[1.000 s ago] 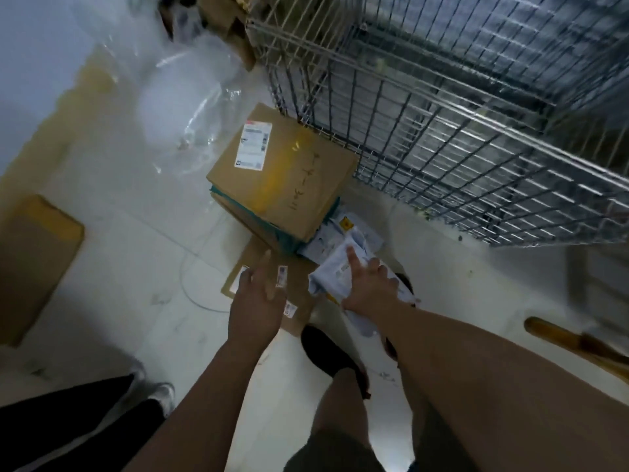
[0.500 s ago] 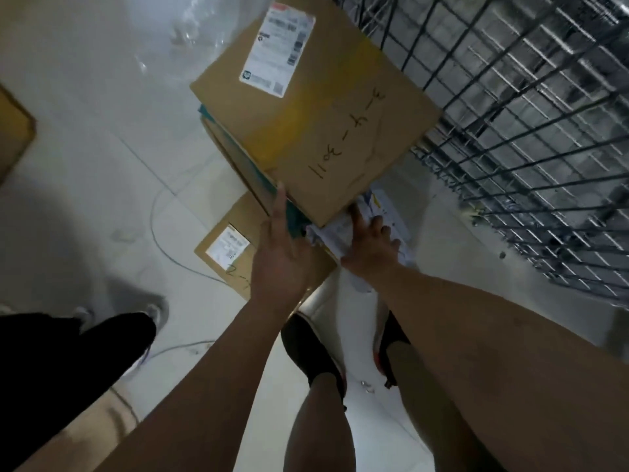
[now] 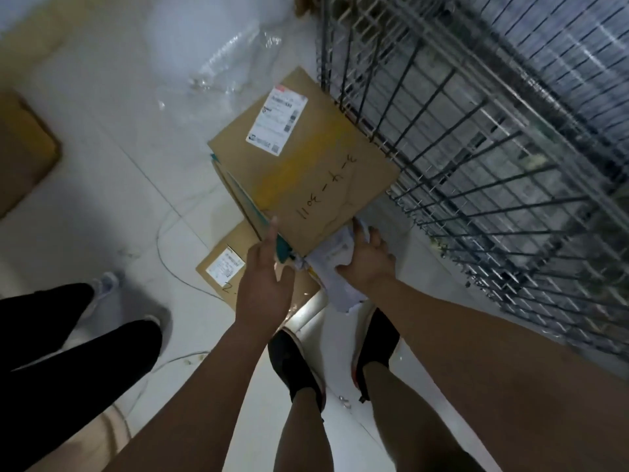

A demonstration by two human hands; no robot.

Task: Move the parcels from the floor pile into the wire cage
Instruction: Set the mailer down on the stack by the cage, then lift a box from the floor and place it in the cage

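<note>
A large brown cardboard box (image 3: 306, 175) with a white label and handwritten marks is tilted against the wire cage (image 3: 493, 148). My left hand (image 3: 262, 284) holds its near corner by the teal edge, fingers along the side. My right hand (image 3: 366, 264) is closed on a crumpled white soft parcel (image 3: 335, 257) at the box's near right edge, fingertips touching the box. A flat brown parcel (image 3: 224, 264) with a small label lies on the floor beneath, partly hidden by my left hand.
Clear plastic wrap (image 3: 218, 63) lies on the white floor behind the box. A cardboard piece (image 3: 23, 155) lies at the far left. Another person's legs in black trousers (image 3: 68, 352) stand at the left. My black shoes (image 3: 296, 362) are below the parcels.
My left hand went from hovering over the flat parcel to the big box's near corner. The big box has tipped up toward the cage. My right hand stays on the white parcel.
</note>
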